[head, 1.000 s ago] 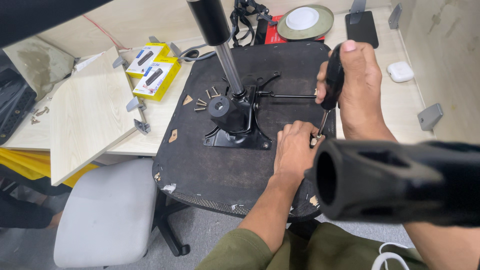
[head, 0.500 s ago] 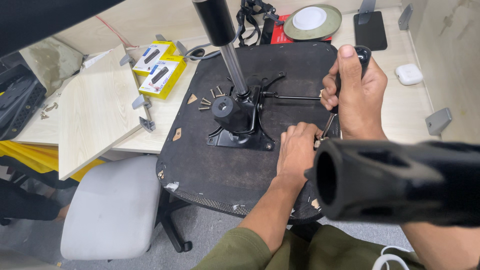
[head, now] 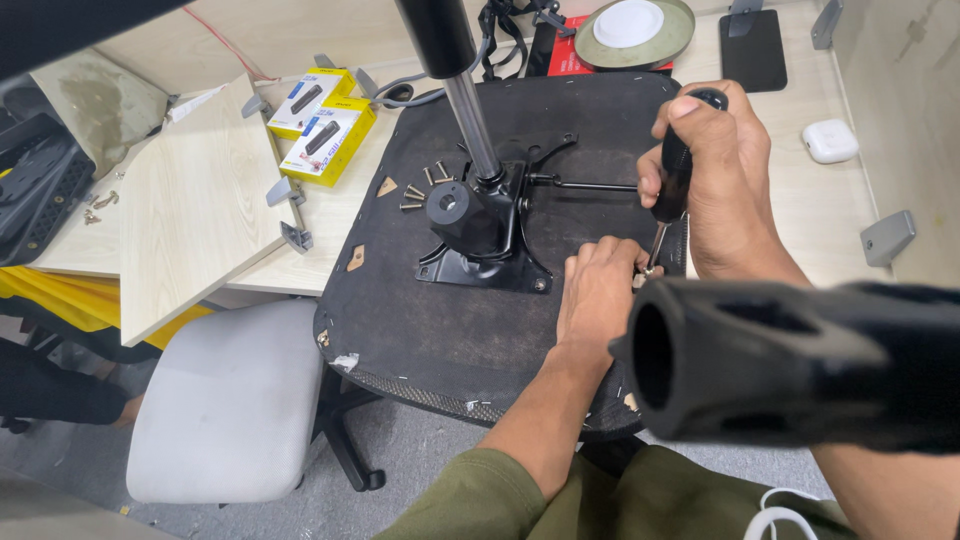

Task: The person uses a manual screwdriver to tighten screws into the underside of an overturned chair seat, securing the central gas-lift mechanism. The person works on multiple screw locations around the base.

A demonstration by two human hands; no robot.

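Nearest the camera, a thick black tube (head: 800,365), blurred by closeness, crosses the lower right of the view and hides part of the upturned chair seat (head: 440,330), whose dark fabric underside faces up and rests partly on the pale desk (head: 330,215). Just beyond the tube, the left hand (head: 598,290) lies palm down on the seat near its right edge, fingers bunched at the tip of a screwdriver (head: 672,185); whether they pinch a screw there cannot be told. The right hand (head: 715,170) is clenched around the screwdriver's black handle, thumb over the top, holding the tool nearly upright with its shaft pointing down to the left hand's fingertips. To the left of both hands, at the middle of the seat, sits the black metal tilt mechanism (head: 480,225) on its plate, with a chrome gas-lift column (head: 470,110) rising from it toward the camera and a thin lever rod (head: 590,185) running from it toward the right hand. Loose screws (head: 425,185) lie on the seat just beyond the mechanism's left side. Left of the seat, lower down, stands a grey stool (head: 225,400). Farther back on the desk are two yellow boxes (head: 322,125), a white earbud case (head: 830,142), a dark phone (head: 755,45) and a round white-centred disc (head: 632,28).
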